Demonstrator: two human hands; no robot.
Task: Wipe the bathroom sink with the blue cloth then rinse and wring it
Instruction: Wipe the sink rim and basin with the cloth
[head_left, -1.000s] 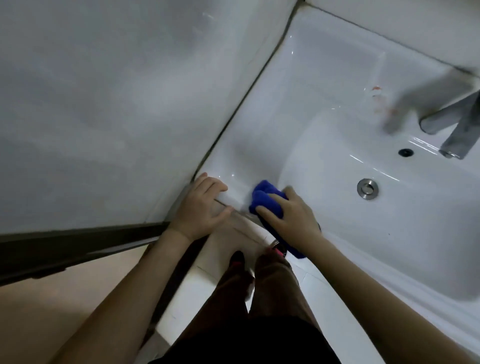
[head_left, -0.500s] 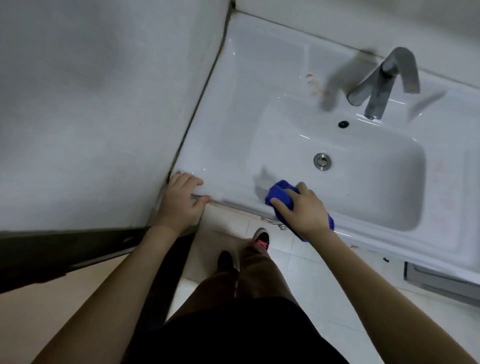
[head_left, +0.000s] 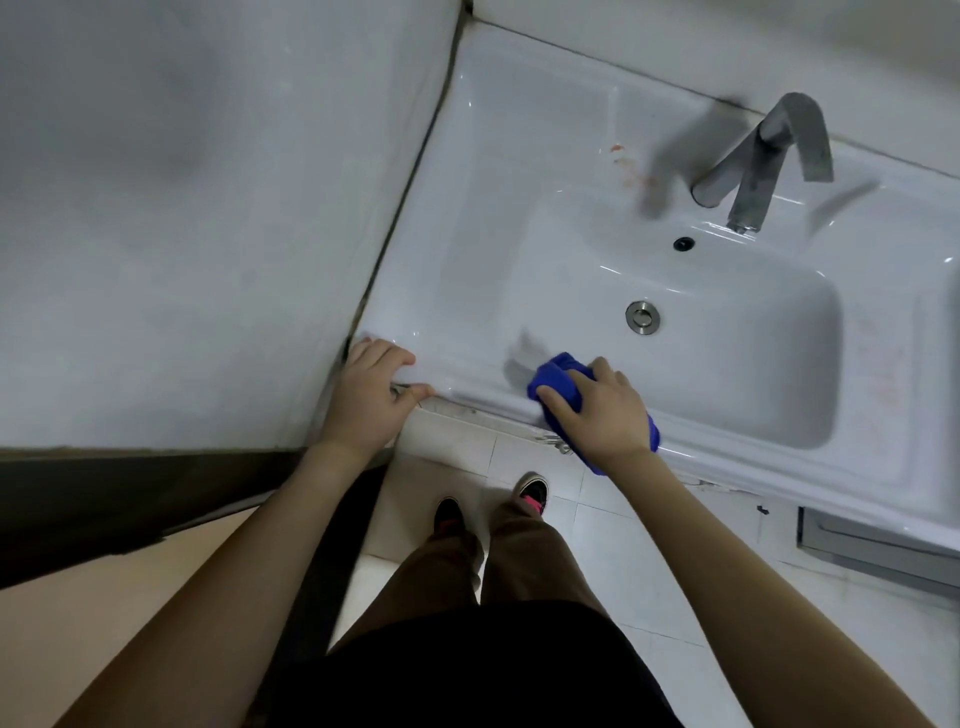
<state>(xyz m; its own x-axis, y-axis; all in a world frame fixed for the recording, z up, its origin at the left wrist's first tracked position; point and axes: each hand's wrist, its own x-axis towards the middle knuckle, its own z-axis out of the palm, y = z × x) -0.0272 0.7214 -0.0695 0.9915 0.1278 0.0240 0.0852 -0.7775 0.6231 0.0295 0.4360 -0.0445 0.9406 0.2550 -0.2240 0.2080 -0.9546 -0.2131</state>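
The sink (head_left: 519, 208) butts tight against the wall (head_left: 208, 208) on its left edge. At that front corner the left hand (head_left: 371, 397) grips the rim, fingers curled over the lip, while the basin lies open to the right, past the drain (head_left: 642, 317) and under the faucet (head_left: 763, 156). On the front rim the right hand (head_left: 602, 410) clutches the bunched blue cloth (head_left: 558, 382), which pokes out beyond the fingers and beside the wrist.
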